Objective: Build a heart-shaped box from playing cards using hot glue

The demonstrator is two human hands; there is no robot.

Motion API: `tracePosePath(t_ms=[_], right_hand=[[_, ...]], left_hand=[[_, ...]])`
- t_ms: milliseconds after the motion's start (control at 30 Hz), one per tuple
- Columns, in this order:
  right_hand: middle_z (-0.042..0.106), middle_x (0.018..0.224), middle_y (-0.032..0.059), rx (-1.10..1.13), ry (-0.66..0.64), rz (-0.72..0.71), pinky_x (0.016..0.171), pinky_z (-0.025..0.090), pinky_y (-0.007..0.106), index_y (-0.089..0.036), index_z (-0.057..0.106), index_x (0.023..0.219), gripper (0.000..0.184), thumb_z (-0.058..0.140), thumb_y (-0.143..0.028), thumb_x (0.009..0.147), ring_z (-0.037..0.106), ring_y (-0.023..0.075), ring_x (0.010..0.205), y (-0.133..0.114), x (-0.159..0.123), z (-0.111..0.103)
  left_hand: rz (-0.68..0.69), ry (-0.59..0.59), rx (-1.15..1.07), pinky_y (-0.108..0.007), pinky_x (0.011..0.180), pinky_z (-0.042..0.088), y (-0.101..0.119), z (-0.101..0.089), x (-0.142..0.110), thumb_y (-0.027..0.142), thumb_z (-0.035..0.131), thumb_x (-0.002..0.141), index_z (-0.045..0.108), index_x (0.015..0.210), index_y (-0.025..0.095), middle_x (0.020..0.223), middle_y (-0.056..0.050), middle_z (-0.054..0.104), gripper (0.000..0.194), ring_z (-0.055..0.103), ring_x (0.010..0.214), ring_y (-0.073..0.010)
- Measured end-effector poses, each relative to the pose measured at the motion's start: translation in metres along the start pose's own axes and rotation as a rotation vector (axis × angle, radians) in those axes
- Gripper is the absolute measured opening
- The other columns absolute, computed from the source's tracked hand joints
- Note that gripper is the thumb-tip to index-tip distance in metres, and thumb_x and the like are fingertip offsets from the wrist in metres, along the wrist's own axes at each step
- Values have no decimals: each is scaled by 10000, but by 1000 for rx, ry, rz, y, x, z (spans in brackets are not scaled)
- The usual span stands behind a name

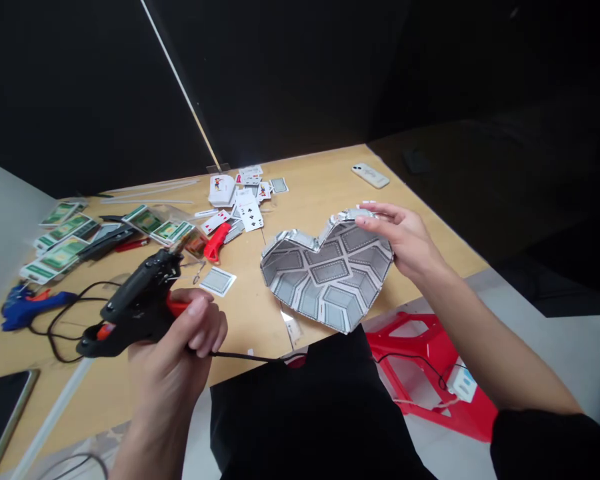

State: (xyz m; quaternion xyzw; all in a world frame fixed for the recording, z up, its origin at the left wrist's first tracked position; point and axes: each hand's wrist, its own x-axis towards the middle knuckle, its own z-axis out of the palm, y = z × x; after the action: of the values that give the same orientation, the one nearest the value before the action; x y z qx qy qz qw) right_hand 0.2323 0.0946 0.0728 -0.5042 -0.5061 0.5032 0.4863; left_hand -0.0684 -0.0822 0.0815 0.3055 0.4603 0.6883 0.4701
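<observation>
A person's left hand [187,330] wraps its fingers around the handle of a black glue gun [143,307], nozzle pointing away; a pale stick [55,417] extends from its back. The right hand [413,243] grips the upper right rim of a heart-shaped box [327,270] of grey-patterned cards between its fingers. The box is tilted, hollow side towards the viewer, over the near edge of the wooden surface [315,187]. Behind it lie loose playing cards [251,215] and a white phone [370,175].
</observation>
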Motion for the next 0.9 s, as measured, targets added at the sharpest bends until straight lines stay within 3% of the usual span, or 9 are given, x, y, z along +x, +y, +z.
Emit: tracePosePath(t_ms=[133,233,367,467,600,767,900], right_hand=[[854,1237,99,85,-82,247,1075,651,390,-220,863,1004,420,1011,-483,712,791,304,1203,12,28,-16],[859,1238,98,92,-96,299,1066,661,389,-224,862,1043,355,954,-461,796,799,297,1196,23,43,-26],[864,1221,108,50,-113,379,1029,671,360,-211,846,1035,251,889,-404,880,822,260,1109,43,62,-38],[870,1165,136,-19,-162,462,979,687,371,-188,844,1024,249,875,-407,911,832,253,1015,56,77,-45],[877,1067,147,-120,-281,538,914,705,391,-181,847,979,236,868,-411,929,832,254,919,61,101,-44],[870,954,147,-275,-421,534,832,699,353,-148,840,908,252,951,-364,841,810,228,803,54,137,-30],[870,1016,147,-411,-513,470,855,690,378,-165,851,937,307,982,-398,785,810,249,863,46,158,-12]], left_hand=[[25,-89,-32,-270,456,243,5,7,25,300,873,913,604,800,211,542,91,320,306,251,446,-69],[54,-131,-23,-288,460,229,15,19,43,302,881,900,628,841,234,531,93,328,269,248,438,-78],[116,-165,6,-313,450,223,34,39,67,298,850,881,591,745,240,486,89,301,298,251,409,-82],[154,-213,24,-309,450,242,47,53,88,295,788,932,487,617,220,476,78,276,443,283,410,-68],[148,-270,-3,-252,457,270,54,65,115,276,744,999,582,682,183,500,79,358,368,340,422,-40],[76,-320,91,-219,436,319,39,54,143,355,949,818,738,798,157,604,29,566,291,425,464,-46],[5,-376,279,-241,425,364,25,32,158,368,980,765,780,815,160,650,-38,642,292,525,512,-108]])
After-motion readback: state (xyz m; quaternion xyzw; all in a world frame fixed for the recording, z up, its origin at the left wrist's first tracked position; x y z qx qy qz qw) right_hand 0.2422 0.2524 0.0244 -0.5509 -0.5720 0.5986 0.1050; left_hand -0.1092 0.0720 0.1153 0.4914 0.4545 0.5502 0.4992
